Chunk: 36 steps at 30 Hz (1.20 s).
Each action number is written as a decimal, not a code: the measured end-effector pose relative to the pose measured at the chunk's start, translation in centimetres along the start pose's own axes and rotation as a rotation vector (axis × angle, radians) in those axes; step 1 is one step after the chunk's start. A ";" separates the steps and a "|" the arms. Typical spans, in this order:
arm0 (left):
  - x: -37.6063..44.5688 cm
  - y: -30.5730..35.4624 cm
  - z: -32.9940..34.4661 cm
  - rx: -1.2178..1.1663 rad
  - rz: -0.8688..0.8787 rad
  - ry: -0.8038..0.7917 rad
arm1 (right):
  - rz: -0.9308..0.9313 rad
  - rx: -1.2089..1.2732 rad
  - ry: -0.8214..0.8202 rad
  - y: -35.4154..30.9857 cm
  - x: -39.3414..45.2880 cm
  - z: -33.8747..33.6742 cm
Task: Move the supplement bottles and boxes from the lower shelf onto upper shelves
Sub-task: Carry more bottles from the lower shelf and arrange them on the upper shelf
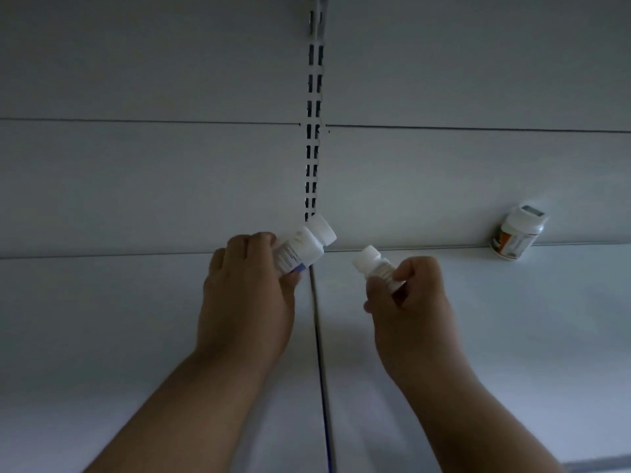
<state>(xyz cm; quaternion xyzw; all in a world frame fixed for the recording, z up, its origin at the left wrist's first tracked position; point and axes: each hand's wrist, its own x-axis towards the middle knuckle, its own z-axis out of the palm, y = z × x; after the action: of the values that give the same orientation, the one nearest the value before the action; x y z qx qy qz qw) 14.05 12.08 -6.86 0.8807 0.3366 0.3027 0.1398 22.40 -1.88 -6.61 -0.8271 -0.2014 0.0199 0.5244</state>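
Head view: left hand [246, 288] grips a white bottle [300, 250] round its body; right hand [406, 302] pinches a smaller bottle [375, 266]. Both look light, rigid, smooth plastic; mid-body holds suit.

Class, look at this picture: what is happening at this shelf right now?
A person is reaching over a white shelf with a white supplement bottle in each hand. The left hand grips the larger bottle, tilted, near the slotted upright. The right hand holds a smaller bottle. A third bottle with an orange label already stands against the back panel to the right.
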 end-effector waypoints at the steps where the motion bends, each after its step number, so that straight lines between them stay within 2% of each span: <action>1: -0.5 0.1 -0.7 -0.079 -0.048 -0.012 | 0.019 0.055 -0.009 -0.2 -0.4 -0.1; 5: -2.5 0.6 -3.8 -0.397 -0.243 -0.092 | 0.213 0.503 -0.122 -1.7 -2.4 -1.1; 9: -5.0 0.7 -6.6 -0.815 -0.472 -0.305 | 0.427 0.806 -0.172 -3.3 -4.7 -2.2; 11: -6.3 0.7 -7.9 -1.056 -0.529 -0.399 | 0.525 0.929 -0.206 -4.1 -6.1 -3.0; 16: -8.8 2.5 -11.6 -1.516 -0.688 -0.437 | 0.539 1.088 -0.430 -5.9 -8.8 -5.6; 19: -10.1 4.4 -13.6 -1.584 -0.828 -0.389 | 0.527 1.029 -0.519 -7.2 -10.3 -6.9; 21: -11.0 6.0 -14.9 -1.547 -0.901 -0.341 | 0.566 1.015 -0.534 -8.0 -11.4 -8.2; 26: -14.4 9.7 -20.0 -1.519 -0.945 -0.292 | 0.712 1.109 -0.621 -10.8 -14.4 -13.2; 30: -15.9 12.0 -25.3 -1.536 -0.887 -0.254 | 0.699 1.170 -0.683 -14.4 -16.2 -16.6; 36: -14.8 15.0 -31.8 -1.576 -0.623 -0.153 | 0.414 1.208 -0.793 -22.2 -16.4 -20.1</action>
<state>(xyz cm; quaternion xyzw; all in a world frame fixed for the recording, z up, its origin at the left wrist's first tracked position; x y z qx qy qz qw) -6.96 -7.59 18.11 0.4109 0.2442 0.3360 0.8115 5.32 -16.77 18.91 -0.3473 -0.1698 0.5216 0.7606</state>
